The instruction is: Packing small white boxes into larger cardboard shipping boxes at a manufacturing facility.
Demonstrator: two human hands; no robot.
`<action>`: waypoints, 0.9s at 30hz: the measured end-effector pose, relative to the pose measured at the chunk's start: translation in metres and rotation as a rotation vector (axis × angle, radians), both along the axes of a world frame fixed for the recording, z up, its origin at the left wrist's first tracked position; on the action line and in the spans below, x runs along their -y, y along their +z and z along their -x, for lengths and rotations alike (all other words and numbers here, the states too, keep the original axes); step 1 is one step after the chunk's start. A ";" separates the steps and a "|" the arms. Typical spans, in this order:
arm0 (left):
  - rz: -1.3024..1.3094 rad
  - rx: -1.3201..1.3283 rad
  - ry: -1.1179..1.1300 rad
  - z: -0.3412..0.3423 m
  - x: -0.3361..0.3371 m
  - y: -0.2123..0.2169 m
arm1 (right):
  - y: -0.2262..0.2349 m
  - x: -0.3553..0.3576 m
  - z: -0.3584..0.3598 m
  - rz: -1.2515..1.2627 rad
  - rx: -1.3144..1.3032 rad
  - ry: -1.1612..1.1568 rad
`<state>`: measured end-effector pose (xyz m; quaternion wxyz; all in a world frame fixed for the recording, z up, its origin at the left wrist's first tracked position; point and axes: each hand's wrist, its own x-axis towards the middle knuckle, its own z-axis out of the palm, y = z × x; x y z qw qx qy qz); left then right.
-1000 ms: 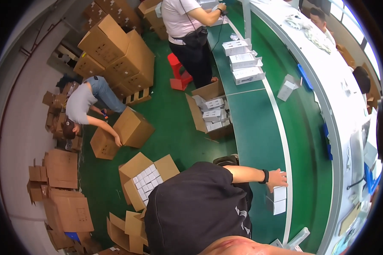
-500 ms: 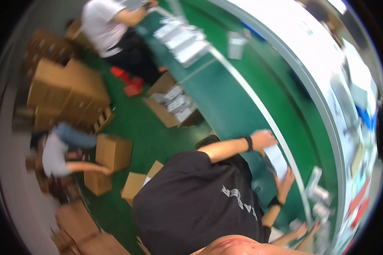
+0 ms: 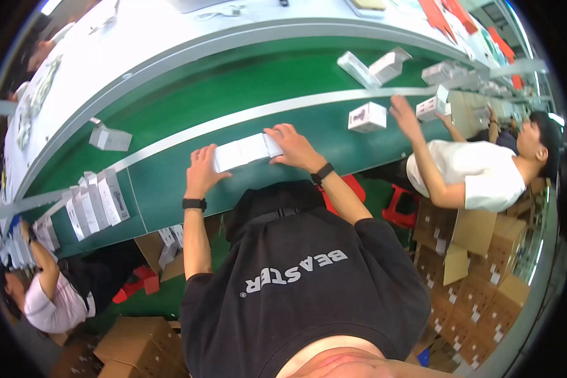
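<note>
**Both hands on a row of white boxes at the belt's near edge**

At nine o'clock, a batch of white boxes point(image 3: 97, 201) stands upright in a tight row on the green table point(image 3: 246, 82), with one grey-white box point(image 3: 110, 138) lying alone just beyond it. A seated co-worker in pink point(image 3: 50, 302) reaches up toward that end.

Toward the centre, your left hand point(image 3: 201, 170) lies flat with fingers spread against the left end of a short row of flat white boxes point(image 3: 246, 151). Your right hand point(image 3: 293, 146) presses on the right end, fingers curled over the edge. Between them you are squeezing the row together; neither hand has lifted anything. The row sits on the near lane of the table, just short of the pale dividing strip point(image 3: 233, 120).

By my reading, the gathering is done and the row is aligned; moving it on is what remains.

At two o'clock, a single white box point(image 3: 366, 117) lies near the raised hand of a co-worker in white point(image 3: 472, 176), with more open boxes point(image 3: 384, 63) beyond. Cardboard cartons point(image 3: 479, 277) stack at four o'clock.
</note>
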<state>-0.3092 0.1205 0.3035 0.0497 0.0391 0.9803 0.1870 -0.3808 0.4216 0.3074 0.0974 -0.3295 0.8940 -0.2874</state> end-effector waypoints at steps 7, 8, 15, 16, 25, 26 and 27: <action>-0.004 -0.044 0.031 -0.010 -0.005 -0.003 | 0.001 -0.030 0.009 0.124 -0.158 -0.011; -0.011 -0.032 0.049 -0.013 -0.004 -0.004 | 0.000 -0.048 0.021 0.155 -0.150 -0.078; -0.030 -0.016 0.017 -0.003 -0.007 -0.005 | -0.031 -0.288 0.086 -0.678 -0.270 -0.524; -0.033 -0.014 0.031 -0.006 -0.006 -0.005 | -0.022 -0.281 0.086 -0.673 -0.267 -0.522; -0.020 -0.009 0.040 -0.008 -0.008 -0.003 | -0.019 -0.282 0.080 -0.582 0.062 -0.703; -0.012 -0.007 0.041 -0.008 -0.008 -0.001 | -0.018 -0.283 0.081 -0.556 0.012 -0.649; -0.006 0.007 0.047 -0.008 -0.008 0.000 | -0.020 -0.282 0.080 -0.529 -0.036 -0.595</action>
